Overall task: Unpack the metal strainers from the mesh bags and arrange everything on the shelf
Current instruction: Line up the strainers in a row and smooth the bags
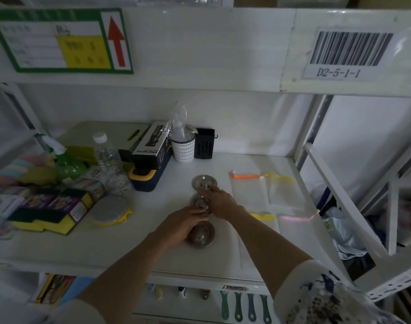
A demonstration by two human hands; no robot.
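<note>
Three round metal strainers stand in a line on the white shelf: a far strainer, a middle strainer and a near strainer. My left hand rests between the middle and near strainers, fingers curled on the middle one's rim. My right hand reaches over the middle strainer, its fingertips touching the far strainer's knob. Several flat white mesh bags lie to the right: one with an orange drawstring, one with a yellow drawstring, one with a pink drawstring.
At the left are sponge packs, a silver scrub pad, a water bottle, a green spray bottle, a black spray-bottle box, a white perforated cup and a black holder. Brushes hang below the shelf edge.
</note>
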